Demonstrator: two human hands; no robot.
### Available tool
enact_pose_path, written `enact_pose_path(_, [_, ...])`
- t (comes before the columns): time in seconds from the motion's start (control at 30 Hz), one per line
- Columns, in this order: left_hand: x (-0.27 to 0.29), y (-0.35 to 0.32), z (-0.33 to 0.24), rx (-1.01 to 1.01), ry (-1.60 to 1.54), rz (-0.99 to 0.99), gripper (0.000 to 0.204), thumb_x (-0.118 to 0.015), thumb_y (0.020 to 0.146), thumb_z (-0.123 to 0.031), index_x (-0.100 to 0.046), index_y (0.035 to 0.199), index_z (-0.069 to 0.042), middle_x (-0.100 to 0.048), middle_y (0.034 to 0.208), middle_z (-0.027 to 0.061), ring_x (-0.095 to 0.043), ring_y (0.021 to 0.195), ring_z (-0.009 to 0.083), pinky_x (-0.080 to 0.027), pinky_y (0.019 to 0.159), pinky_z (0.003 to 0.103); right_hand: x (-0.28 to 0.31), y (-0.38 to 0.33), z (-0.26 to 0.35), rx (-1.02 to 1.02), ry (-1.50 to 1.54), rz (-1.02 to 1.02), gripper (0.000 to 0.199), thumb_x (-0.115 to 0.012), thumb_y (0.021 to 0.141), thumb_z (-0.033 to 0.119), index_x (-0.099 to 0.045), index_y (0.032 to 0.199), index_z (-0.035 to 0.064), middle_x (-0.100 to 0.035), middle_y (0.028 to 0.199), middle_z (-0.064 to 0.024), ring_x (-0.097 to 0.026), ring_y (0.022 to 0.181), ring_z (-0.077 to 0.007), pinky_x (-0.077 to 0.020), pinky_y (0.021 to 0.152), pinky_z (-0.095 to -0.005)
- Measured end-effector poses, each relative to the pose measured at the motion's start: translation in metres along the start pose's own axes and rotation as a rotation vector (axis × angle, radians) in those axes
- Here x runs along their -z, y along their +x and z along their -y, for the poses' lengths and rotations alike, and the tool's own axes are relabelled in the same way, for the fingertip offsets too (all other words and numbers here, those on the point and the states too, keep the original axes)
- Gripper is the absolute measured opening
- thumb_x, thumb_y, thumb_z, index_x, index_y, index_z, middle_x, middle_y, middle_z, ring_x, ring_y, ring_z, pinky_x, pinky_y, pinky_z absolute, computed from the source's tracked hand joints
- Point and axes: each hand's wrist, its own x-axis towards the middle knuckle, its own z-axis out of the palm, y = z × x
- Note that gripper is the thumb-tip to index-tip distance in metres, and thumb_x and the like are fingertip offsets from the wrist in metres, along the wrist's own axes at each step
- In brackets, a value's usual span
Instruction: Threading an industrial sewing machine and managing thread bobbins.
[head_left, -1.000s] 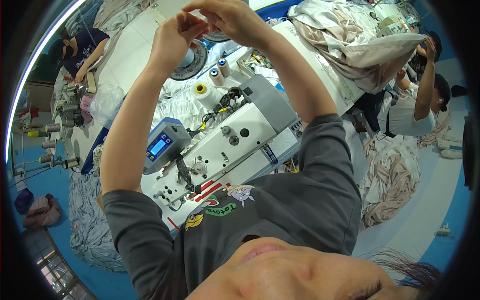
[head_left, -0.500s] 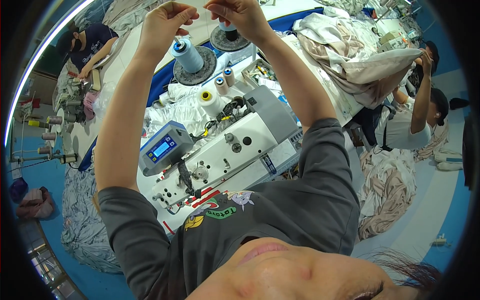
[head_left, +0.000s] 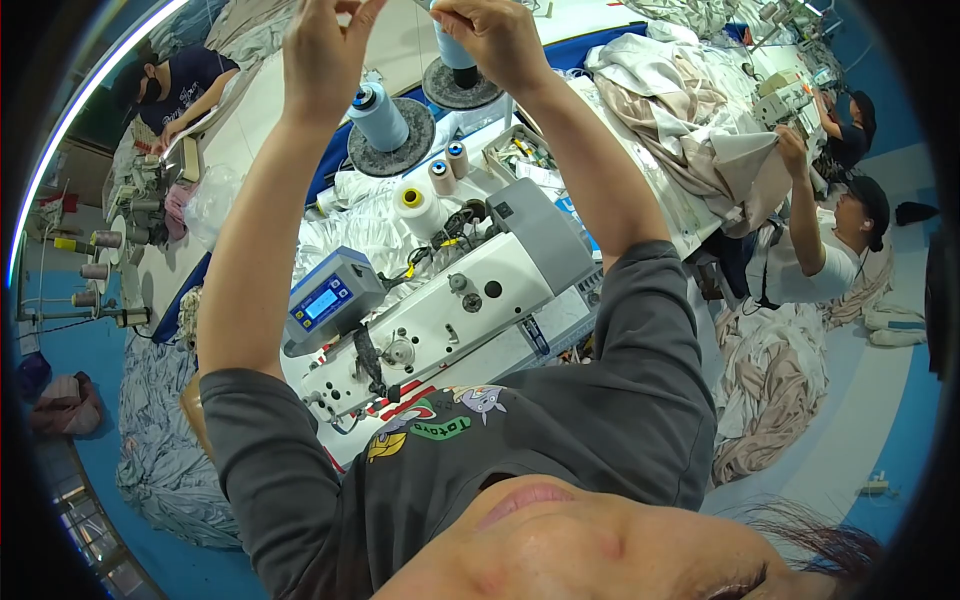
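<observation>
1. Left hand (head_left: 325,65) is up at 11 o'clock, thumb and fingers running off the top edge.
2. Right hand (head_left: 497,42) is at 12, fingers curled in, partly overlapping the rear blue thread cone (head_left: 450,48).
3. Honestly can't tell if either hand is open or pinching something, the edge crops too much.
4. Front blue thread cone (head_left: 379,120) sits on its dark disc (head_left: 417,150) at 11, just below the left hand.
5. White sewing machine (head_left: 430,325) is mid-view, control box (head_left: 332,298) at 9.
</observation>
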Motion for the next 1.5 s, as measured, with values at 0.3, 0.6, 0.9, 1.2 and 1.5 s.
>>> enact_pose_path(0.3, [-0.005,-0.025,0.025,0.835,0.275,-0.275,0.018,-0.061,0.085,-0.016,-0.065,0.095,0.000,-0.064,0.084,0.0050,-0.062,0.079,0.0116,-0.051,0.069,0.023,0.011,0.004,0.018,-0.003,-0.098,0.035,0.004,-0.063,0.076,0.008,-0.063,0.080,0.0047,-0.062,0.073,-0.0116,-0.062,0.066,-0.0284,-0.0488,0.056,-0.0353])
enact_pose_path(0.6, [0.022,-0.025,0.044,0.776,0.026,-0.314,0.018,-0.059,0.087,-0.016,-0.059,0.100,-0.004,-0.064,0.095,0.0042,-0.059,0.087,0.0075,-0.048,0.070,0.019,0.011,0.003,0.020,0.221,-0.400,0.027,0.003,-0.062,0.078,0.008,-0.063,0.079,0.0054,-0.060,0.069,-0.0101,-0.061,0.063,-0.0273,-0.0482,0.054,-0.0339])
enact_pose_path(0.9, [0.024,-0.026,0.034,0.806,-0.017,-0.200,0.020,-0.057,0.089,-0.021,-0.057,0.102,-0.006,-0.061,0.100,0.0013,-0.058,0.089,0.0050,-0.047,0.068,0.017,0.017,0.007,0.022,-0.326,0.405,0.040,0.006,-0.064,0.078,0.002,-0.064,0.084,0.0004,-0.062,0.073,-0.0094,-0.060,0.062,-0.0204,-0.0477,0.056,-0.0272])
enact_pose_path(1.2, [0.030,-0.021,0.025,0.835,0.067,0.084,0.023,-0.054,0.091,-0.027,-0.055,0.104,-0.009,-0.058,0.098,-0.0029,-0.054,0.086,0.0021,-0.042,0.066,0.015,0.029,0.013,-0.007,-0.020,0.354,0.175,0.005,-0.061,0.080,0.001,-0.061,0.085,0.0018,-0.056,0.100,-0.0089,-0.059,0.079,-0.0183,-0.0466,0.068,-0.0282])
enact_pose_path(1.5, [0.036,-0.017,0.042,0.873,0.236,0.129,0.025,-0.055,0.090,-0.025,-0.054,0.104,-0.004,-0.059,0.094,0.0011,-0.056,0.086,0.0061,-0.048,0.071,0.019,0.037,0.027,-0.004,0.027,-0.033,0.331,0.004,-0.061,0.078,0.005,-0.058,0.079,0.0048,-0.052,0.113,-0.0140,-0.058,0.088,-0.0261,-0.0479,0.074,-0.0316])
